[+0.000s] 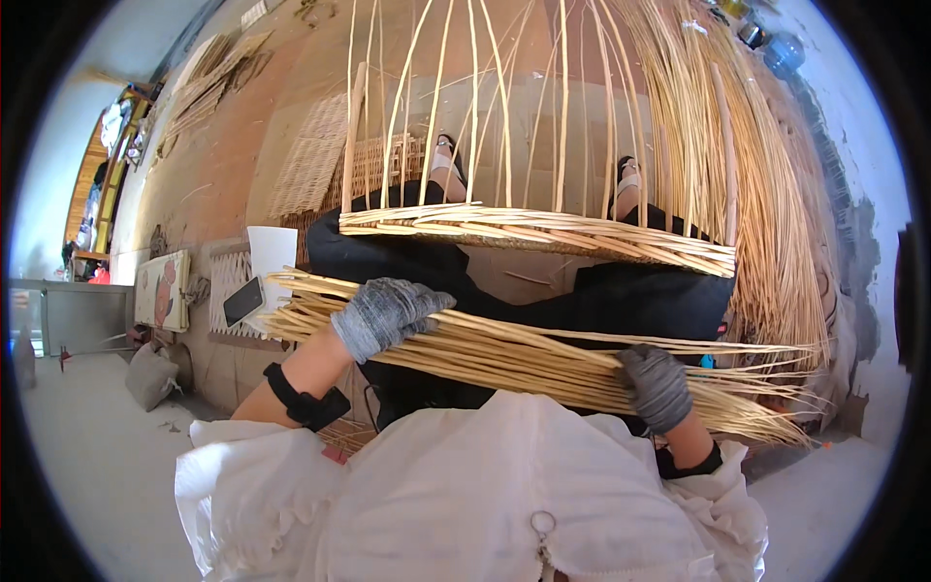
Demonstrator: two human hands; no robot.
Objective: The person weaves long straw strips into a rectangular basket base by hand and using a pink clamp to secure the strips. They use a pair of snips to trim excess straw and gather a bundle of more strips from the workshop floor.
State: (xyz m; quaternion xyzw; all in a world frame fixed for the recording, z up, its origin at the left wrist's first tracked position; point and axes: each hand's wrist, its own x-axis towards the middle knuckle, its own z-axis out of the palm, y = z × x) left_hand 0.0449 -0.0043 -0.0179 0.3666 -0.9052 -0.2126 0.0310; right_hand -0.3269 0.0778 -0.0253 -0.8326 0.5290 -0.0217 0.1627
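Note:
A loose bundle of peeled willow rods [504, 367] lies crosswise over my lap, its thick ends to the left and thin tips fanning out to the right. My left hand [390, 316], in a grey knit glove, is closed over the bundle near its thick ends. Farther right, my right hand [657, 388], also gloved, wraps round the rods toward their tips. Just beyond, a partly woven wicker panel [533, 231] rests across my knees. Its woven band is nearest me, and bare upright stakes [472, 107] rise from it, with a thicker post at each end.
A large heap of long rods [776, 223] covers the floor along the right wall. Finished woven panels [310, 160] lie at the left beyond my knee. A phone [243, 303] sits on white paper at the left, near a grey cloth bag [152, 376].

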